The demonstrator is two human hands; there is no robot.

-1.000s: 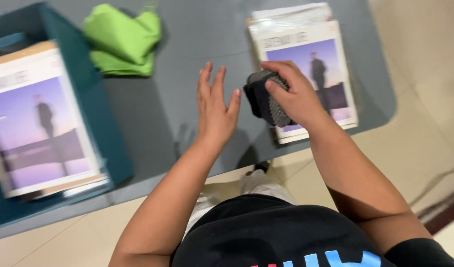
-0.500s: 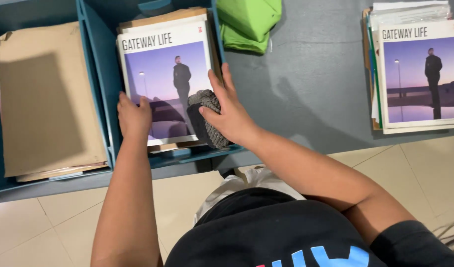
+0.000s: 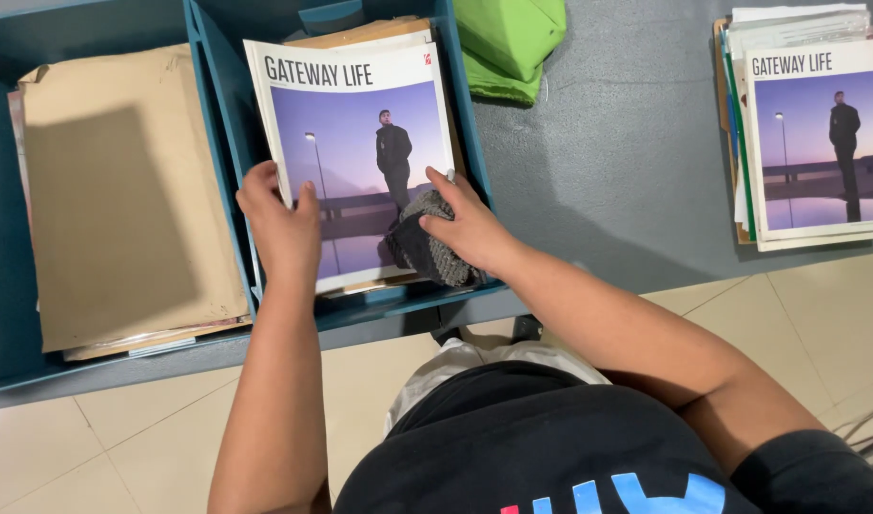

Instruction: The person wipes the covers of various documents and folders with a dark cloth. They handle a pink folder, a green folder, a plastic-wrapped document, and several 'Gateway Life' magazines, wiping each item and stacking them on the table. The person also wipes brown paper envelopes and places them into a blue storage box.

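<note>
We look down from the head camera at our two bare hands over a grey table top [image 3: 627, 181].

1. Left hand [image 3: 282, 228]: it grips the left edge of the glossy magazine with the purple dusk cover and white title band [image 3: 351, 152]. The thumb lies on the cover; the fingers curl around the edge, so the hand is partly closed on the magazine.

2. Right hand [image 3: 470, 228]: it is closed loosely over a dark grey knitted cloth [image 3: 427, 252], pressing the cloth onto the lower right part of the magazine cover. The fingers are bent over the cloth; how far they wrap beneath it we cannot tell, since the hand hides that side.

3. Magazine position: it lies face up on top of a stack in the right compartment of the teal blue divided tray [image 3: 222, 124]. Tan paper shows beneath its upper edge.

4. Left compartment: it holds a large brown paper envelope [image 3: 122, 190] resting on further flat papers.

5. Right of the tray, touching its upper corner, a folded bright green fabric bag [image 3: 508, 43] lies on the table.

6. Near the right end of the table, well apart from both hands, a second stack of papers and booklets [image 3: 807, 124] carries a magazine with the same cover on top.

7. The near table edge borders a beige tiled floor [image 3: 122, 447].
</note>
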